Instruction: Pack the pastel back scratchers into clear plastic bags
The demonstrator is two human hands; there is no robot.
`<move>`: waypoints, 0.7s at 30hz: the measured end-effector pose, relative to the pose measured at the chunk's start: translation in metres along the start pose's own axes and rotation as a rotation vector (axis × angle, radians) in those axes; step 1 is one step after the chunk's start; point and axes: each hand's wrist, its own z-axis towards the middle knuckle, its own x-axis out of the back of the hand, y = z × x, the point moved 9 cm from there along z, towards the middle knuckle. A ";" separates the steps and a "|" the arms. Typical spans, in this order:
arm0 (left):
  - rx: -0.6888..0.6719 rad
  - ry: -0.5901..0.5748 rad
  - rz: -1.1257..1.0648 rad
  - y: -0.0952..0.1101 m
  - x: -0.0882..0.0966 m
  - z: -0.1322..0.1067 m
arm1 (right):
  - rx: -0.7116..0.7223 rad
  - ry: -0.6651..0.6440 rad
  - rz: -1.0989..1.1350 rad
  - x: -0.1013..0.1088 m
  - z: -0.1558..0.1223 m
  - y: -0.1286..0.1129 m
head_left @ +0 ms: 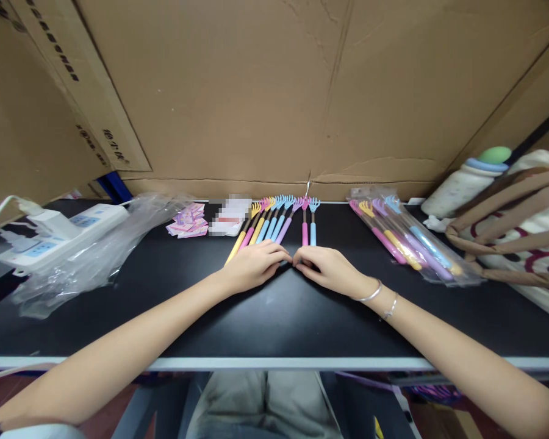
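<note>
Several back scratchers (pixel 271 227) with claw-shaped heads lie side by side on the black table, their handles yellow, pink, blue and purple. My left hand (pixel 258 263) rests over the lower handles, its fingers bent together towards the right. A pink back scratcher (pixel 305 231) and a blue back scratcher (pixel 313 231) lie slightly apart from that row. My right hand (pixel 329 267) is closed at their lower ends, which it covers. The fingertips of both hands nearly meet. Whatever is between the fingers of either hand is hidden.
Bagged back scratchers (pixel 400 238) lie to the right, near a bottle (pixel 460 186) and a cloth bag (pixel 521 225). On the left are a power strip (pixel 59 238), clear plastic bags (pixel 105 250), pink labels (pixel 188 221) and a partly blurred white packet (pixel 238 216). Cardboard (pixel 256 91) walls the back.
</note>
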 end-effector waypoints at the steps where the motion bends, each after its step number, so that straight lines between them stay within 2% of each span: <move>1: 0.001 -0.001 -0.002 0.000 0.000 0.000 | 0.003 0.003 0.000 0.000 0.000 0.000; 21: -0.002 -0.015 -0.011 0.002 -0.001 0.001 | -0.009 0.003 0.006 -0.001 -0.001 -0.001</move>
